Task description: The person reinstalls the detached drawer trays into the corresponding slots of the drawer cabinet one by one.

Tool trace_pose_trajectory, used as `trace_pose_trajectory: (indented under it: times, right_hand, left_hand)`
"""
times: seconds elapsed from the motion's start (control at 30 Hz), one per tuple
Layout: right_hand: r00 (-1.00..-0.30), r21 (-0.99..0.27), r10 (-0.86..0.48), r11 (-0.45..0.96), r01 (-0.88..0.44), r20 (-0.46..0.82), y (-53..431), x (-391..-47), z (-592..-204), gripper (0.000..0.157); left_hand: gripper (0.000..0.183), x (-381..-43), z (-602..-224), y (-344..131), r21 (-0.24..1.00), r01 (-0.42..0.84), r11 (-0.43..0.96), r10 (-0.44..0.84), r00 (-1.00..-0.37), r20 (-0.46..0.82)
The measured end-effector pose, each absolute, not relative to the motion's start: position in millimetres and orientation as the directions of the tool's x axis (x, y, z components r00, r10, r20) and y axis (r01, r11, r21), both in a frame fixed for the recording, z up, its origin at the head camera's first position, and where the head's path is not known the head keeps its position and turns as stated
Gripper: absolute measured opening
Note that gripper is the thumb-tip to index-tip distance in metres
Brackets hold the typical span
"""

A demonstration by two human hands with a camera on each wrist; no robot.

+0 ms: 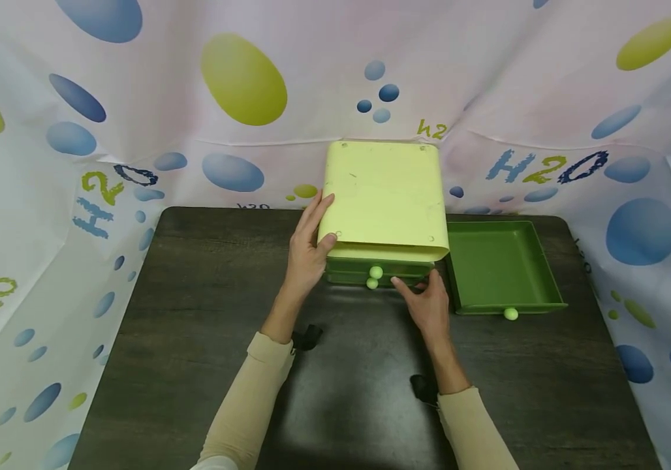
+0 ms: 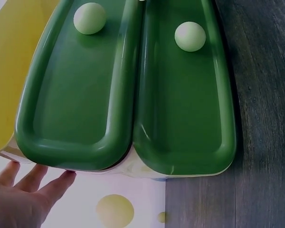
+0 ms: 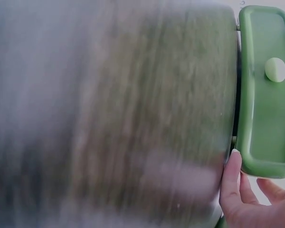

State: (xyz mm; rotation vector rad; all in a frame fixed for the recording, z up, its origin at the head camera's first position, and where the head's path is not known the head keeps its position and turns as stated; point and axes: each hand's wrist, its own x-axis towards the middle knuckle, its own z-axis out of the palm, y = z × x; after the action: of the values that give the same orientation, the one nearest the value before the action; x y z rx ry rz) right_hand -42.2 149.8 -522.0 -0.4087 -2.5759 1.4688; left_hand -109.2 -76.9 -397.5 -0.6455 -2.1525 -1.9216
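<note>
My left hand [image 1: 306, 258], fingers spread and nearly straight, rests against the left side of a pale yellow case [image 1: 385, 196], thumb at its near corner, gripping nothing I can make out. My right hand [image 1: 429, 307] frames the lower right corner of the case, thumb in front, fingers round the side; I cannot tell whether it pinches or merely touches.

The case stands near the centre of the frame at the back of a dark wood table [image 1: 224, 326]. Two green drawers sit in it, an upper drawer [image 2: 76, 90] and a lower drawer [image 2: 185, 114], each with a round light-green knob. I judge those two housed. A third, loose drawer [image 1: 500, 267] lies outside, right of centre in the frame, just beside the case, so by my reading that one remains out. Behind everything hangs a bubble-printed curtain [image 1: 244, 78].

The head view alone shows the loose drawer whole, and the top of the case, but squeezes the two drawer fronts together. The left wrist view, turned sideways, shows both fronts clearly, side by side. The right wrist view alone shows a dark gap beneath the case, with my thumb tip at its edge; the table there is blurred.
</note>
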Motion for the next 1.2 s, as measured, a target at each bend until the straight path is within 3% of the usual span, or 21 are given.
trace_pose_trajectory:
  times: [0.43, 0.73, 1.2]
  right_hand:
    - [-0.951, -0.860, 0.293, 0.457, 0.226, -0.094, 166.4, -27.9, -514.9, 0.082]
    - [-0.957, -0.869, 0.269, 0.440, 0.226, -0.112, 171.0, -21.8, -514.9, 0.078]
    - [-0.938, -0.848, 0.317, 0.452, 0.278, -0.138, 182.7, -6.3, -503.1, 0.067]
  left_hand:
    - [0.075, -108.1, -395.5, -76.6, 0.870, 0.469, 0.151, 0.146, -0.881, 0.450]
    - [0.053, -105.8, -393.2, -78.8, 0.881, 0.461, 0.106, 0.145, -0.884, 0.445]
    - [0.048, -106.1, -394.1, -78.9, 0.854, 0.515, 0.066, 0.141, -0.852, 0.503]
